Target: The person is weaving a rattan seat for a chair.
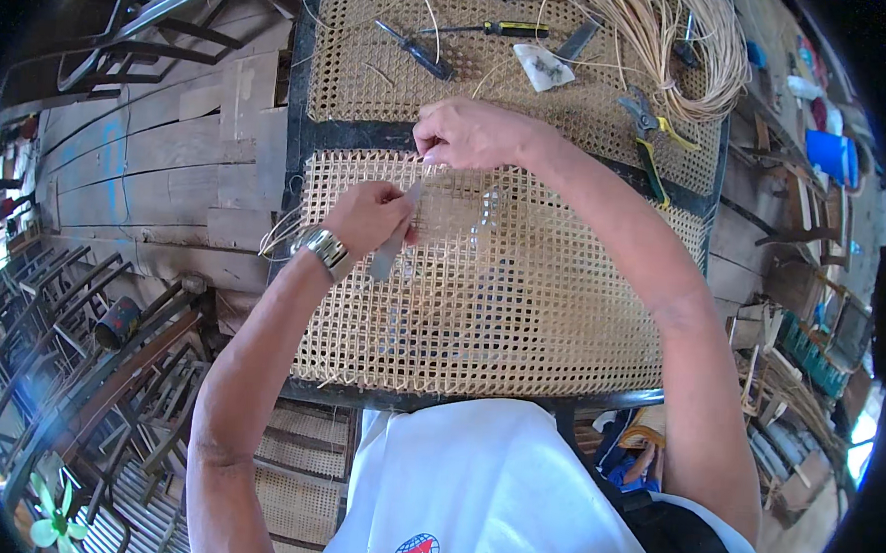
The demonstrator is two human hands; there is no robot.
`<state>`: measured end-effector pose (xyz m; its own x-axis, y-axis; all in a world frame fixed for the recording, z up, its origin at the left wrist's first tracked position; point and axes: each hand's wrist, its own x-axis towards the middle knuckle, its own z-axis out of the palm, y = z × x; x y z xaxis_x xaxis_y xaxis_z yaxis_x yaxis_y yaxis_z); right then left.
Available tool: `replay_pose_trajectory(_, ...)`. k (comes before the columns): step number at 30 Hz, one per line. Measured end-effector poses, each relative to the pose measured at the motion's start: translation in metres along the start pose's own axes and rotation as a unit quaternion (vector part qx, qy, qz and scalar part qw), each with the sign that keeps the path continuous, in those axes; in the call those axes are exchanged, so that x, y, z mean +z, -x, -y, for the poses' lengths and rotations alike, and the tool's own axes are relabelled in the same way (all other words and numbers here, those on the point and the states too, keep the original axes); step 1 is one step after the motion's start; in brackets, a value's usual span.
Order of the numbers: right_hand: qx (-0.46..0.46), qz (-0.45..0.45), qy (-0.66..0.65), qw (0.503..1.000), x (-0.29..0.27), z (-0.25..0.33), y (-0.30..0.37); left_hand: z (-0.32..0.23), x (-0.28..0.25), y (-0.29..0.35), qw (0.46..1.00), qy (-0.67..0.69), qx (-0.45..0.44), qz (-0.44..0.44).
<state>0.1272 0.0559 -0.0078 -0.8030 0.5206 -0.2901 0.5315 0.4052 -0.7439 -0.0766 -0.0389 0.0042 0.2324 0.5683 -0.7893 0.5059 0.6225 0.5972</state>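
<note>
A woven cane panel (pixel 521 311) in a dark frame (pixel 360 135) lies in front of me. My left hand (pixel 371 218), with a metal watch (pixel 324 250) on its wrist, is closed around a flat grey metal blade (pixel 389 257) tilted over the panel's upper left. My right hand (pixel 485 137) is above it at the dark crossbar, fingers pinched. A thin pale cane strand (pixel 428 170) shows just below its fingertips, close to the blade's upper end. The fingers hide the strand's upper part.
On the far cane panel lie screwdrivers (pixel 415 51), yellow-handled pliers (pixel 652 147), a white packet (pixel 543 68) and a large bundle of cane strands (pixel 675 48). Wooden chair frames (pixel 139 351) are stacked at left. A blue bucket (pixel 832 157) stands at right. Another person (pixel 639 457) is partly visible behind me.
</note>
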Motion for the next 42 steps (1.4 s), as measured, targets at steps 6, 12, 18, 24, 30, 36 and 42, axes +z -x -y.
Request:
replay_pose_trajectory(6, 0.034, -0.026, 0.069, 0.997, -0.001, -0.001, -0.003, -0.013, -0.002, -0.013, 0.999, 0.004, -0.035, 0.036)
replay_pose_trajectory(12, 0.015, -0.009, 0.100, 0.995, -0.009, -0.003, -0.003, -0.023, 0.010, -0.025, 0.995, 0.005, -0.085, 0.043)
replay_pose_trajectory(18, -0.008, 0.000, 0.127, 0.992, 0.006, 0.008, -0.003, -0.019, 0.016, -0.012, 0.998, 0.032, -0.061, -0.011)
replay_pose_trajectory(24, -0.007, -0.008, 0.122, 0.993, 0.019, 0.005, 0.008, -0.035, 0.000, -0.026, 0.982, -0.167, -0.084, -0.001)
replay_pose_trajectory(30, -0.014, -0.090, 0.075, 0.993, 0.026, 0.000, 0.012, -0.026, 0.002, -0.023, 0.957, -0.284, -0.045, -0.035)
replay_pose_trajectory(36, 0.044, -0.031, -0.018, 0.998, 0.016, 0.012, 0.022, 0.006, -0.058, 0.085, 0.900, -0.419, -0.003, -0.117)
replay_pose_trajectory(42, -0.025, -0.010, -0.241, 0.970, 0.018, 0.052, 0.001, -0.009, -0.053, 0.108, 0.952, -0.266, 0.059, -0.136)
